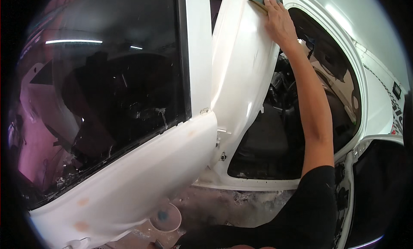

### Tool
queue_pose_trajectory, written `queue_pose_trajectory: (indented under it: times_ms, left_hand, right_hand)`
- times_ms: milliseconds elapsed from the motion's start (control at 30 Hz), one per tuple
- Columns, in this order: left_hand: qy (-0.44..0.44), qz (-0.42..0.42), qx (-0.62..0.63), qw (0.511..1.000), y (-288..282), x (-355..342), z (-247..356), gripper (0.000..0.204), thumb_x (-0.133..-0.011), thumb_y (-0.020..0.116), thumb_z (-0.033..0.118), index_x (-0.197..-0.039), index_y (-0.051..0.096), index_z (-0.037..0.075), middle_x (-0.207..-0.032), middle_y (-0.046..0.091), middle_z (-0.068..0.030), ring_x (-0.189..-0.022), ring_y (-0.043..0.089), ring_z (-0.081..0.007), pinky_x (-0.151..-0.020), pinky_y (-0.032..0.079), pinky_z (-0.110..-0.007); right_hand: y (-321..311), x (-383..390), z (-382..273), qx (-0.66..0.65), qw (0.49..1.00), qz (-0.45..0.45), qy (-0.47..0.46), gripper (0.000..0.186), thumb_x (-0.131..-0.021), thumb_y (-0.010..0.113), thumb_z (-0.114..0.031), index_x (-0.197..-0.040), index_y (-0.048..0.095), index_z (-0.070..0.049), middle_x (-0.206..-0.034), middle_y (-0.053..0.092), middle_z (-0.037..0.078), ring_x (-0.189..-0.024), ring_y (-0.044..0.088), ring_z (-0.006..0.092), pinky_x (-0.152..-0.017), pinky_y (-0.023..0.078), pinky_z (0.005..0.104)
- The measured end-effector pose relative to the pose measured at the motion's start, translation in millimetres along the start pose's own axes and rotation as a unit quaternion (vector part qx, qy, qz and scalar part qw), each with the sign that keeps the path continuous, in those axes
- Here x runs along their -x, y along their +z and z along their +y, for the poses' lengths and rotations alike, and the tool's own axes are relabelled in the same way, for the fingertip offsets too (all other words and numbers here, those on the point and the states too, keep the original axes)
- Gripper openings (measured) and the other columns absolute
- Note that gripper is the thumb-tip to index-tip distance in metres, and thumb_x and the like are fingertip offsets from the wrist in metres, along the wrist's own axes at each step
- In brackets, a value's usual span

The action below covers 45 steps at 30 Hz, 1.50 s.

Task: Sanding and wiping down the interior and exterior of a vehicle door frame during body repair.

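Note:
My right hand [279, 23] reaches to the top of a white car pillar [238, 77], with its fingers pressed on a folded dark green sheet [257, 3], which looks like abrasive paper, lying against the white paint. The bare forearm crosses in front of the dark door opening [258, 141], through which a seat and interior parts show. An open white door [163, 167] with dark glass [120, 85] fills the left side, with small orange-tan patches on its paint. My left hand is not in view.
Below the door, a white bucket [165, 216] stands on the stained, dusty floor [228, 199]. At the right are another open door [374, 189] and white bodywork with a checkered strip [385, 92]. Hinges and latch fittings [221, 156] sit along the pillar.

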State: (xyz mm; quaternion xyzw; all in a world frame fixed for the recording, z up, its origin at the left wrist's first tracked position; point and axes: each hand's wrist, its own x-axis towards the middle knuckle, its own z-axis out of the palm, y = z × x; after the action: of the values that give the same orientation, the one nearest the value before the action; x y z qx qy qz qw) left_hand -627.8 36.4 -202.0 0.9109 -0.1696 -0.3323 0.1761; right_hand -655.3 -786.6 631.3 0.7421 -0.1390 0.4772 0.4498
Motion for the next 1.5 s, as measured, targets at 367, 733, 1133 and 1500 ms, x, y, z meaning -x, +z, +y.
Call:
queue_pose_trajectory:
  times_ms: [367, 733, 1133, 1500]
  left_hand:
    - [-0.032, -0.102, 0.382, 0.918, -1, -10, 23, 0.027, -0.098, 0.062, 0.035, -0.097, 0.06, 0.008, -0.088, 0.054, -0.0062, -0.088, 0.047, -0.0222, -0.08, 0.042, -0.036]
    - [-0.014, -0.024, 0.147, 0.989, -6, -7, 3, 0.041, -0.09, 0.069, 0.043, -0.104, 0.066, 0.005, -0.098, 0.067, -0.0181, -0.096, 0.062, -0.0374, -0.086, 0.049, -0.046]
    - [0.01, 0.019, -0.023, 1.0, 15, -29, -8, 0.049, -0.086, 0.073, 0.046, -0.107, 0.069, 0.002, -0.101, 0.074, -0.0245, -0.097, 0.07, -0.0448, -0.087, 0.054, -0.051]
    - [0.012, 0.016, -0.03, 0.999, 5, -22, 15, 0.053, -0.078, 0.079, 0.043, -0.108, 0.07, 0.0, -0.1, 0.074, -0.0246, -0.097, 0.071, -0.043, -0.084, 0.055, -0.051]
  right_hand:
    - [5, -24, 40, -0.042, 0.998, 0.048, 0.028, 0.038, -0.104, 0.048, -0.016, -0.134, 0.058, 0.005, -0.129, 0.063, 0.028, -0.125, 0.056, 0.0464, -0.109, 0.042, 0.052]
    - [-47, -59, -16, -0.176, 0.933, -0.181, 0.257, 0.047, -0.105, 0.045, -0.021, -0.146, 0.052, 0.001, -0.151, 0.051, 0.026, -0.144, 0.043, 0.0395, -0.122, 0.032, 0.0467]
    - [-35, -28, -3, -0.122, 0.972, -0.104, 0.175, 0.048, -0.11, 0.039, -0.029, -0.141, 0.054, 0.005, -0.143, 0.056, 0.028, -0.134, 0.052, 0.042, -0.114, 0.039, 0.0497]
    - [-7, -34, 17, -0.117, 0.979, -0.04, 0.162, 0.047, -0.105, 0.047, -0.017, -0.149, 0.049, 0.001, -0.159, 0.042, 0.024, -0.148, 0.037, 0.0405, -0.126, 0.025, 0.047]
